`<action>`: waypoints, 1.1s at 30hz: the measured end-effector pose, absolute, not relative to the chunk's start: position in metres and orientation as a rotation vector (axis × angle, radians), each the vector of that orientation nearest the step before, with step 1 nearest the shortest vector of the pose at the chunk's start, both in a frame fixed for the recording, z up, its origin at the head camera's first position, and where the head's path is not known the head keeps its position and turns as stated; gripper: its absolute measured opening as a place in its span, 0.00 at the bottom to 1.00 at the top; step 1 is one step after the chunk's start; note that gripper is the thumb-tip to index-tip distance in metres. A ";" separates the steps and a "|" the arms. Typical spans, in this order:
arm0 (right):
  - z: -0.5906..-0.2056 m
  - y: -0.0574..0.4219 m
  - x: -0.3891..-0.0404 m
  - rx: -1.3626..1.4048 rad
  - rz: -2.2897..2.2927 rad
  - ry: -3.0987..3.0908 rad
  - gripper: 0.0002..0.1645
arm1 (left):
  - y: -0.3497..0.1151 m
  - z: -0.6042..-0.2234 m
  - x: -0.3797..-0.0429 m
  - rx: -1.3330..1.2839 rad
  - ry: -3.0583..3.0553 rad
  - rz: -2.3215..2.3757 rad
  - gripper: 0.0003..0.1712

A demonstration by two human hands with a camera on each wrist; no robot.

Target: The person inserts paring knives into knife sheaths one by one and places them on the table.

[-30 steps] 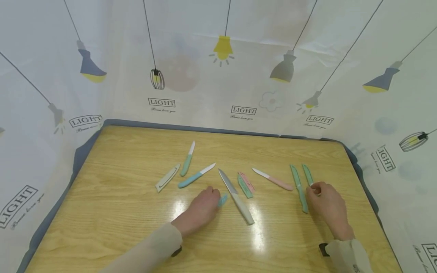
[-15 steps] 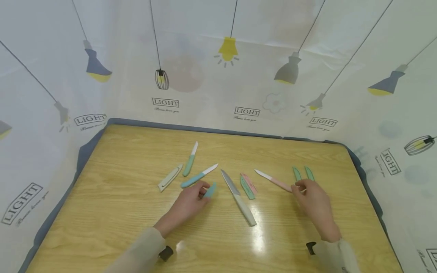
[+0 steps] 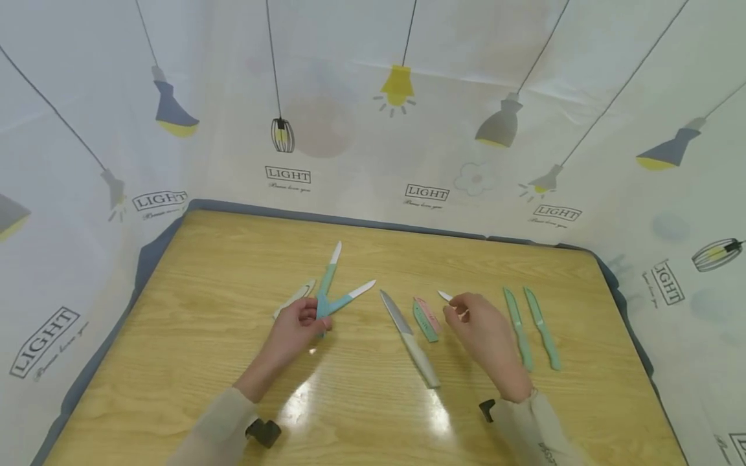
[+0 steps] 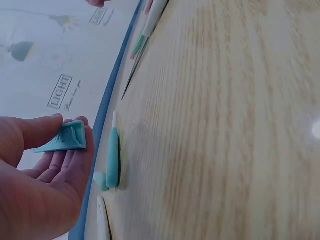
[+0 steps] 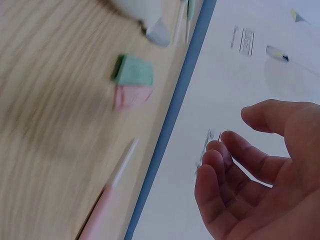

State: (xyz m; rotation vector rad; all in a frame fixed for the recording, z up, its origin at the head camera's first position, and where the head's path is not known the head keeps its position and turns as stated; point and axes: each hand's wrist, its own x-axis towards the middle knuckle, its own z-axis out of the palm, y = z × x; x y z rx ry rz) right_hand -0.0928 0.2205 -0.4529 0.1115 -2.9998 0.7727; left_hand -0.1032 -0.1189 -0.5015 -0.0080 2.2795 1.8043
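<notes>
The left hand [image 3: 293,328] pinches a blue sheath [image 4: 65,140] between thumb and fingers, raised over the tabletop [image 3: 192,310] nearer its left edge than its right, just beside the blue knife [image 3: 350,297]. The right hand [image 3: 482,330], fingers loosely curved and holding nothing, hovers over the pink knife [image 5: 104,200], between the pink and green sheaths [image 3: 425,321] and two green knives [image 3: 519,330] toward the right edge.

Head view: light bright, diffuse; source out of frame. Two white glare patches on the near tabletop [image 3: 361,421], one left, one right. Slight softness; small print on the wall sheet [image 3: 361,155] illegible. Wide-angle stretch toward edges. Left wrist: dimmer, cooler; left hand [image 4: 47,185] shaded. Right wrist: green sheath [image 5: 135,70] and pink sheath [image 5: 132,96] blurred; soft shadow over wood.
</notes>
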 end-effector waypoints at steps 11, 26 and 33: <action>-0.453 0.150 -0.113 0.347 0.802 -2.984 0.16 | -0.149 -0.501 -0.100 -0.233 2.072 2.005 0.27; -0.472 0.079 -0.134 0.523 0.761 -3.152 0.20 | -0.180 -0.499 -0.095 -0.365 2.086 2.119 0.28; -0.485 0.057 -0.131 0.655 0.571 -3.214 0.27 | -0.184 -0.496 -0.093 -0.425 2.061 2.138 0.28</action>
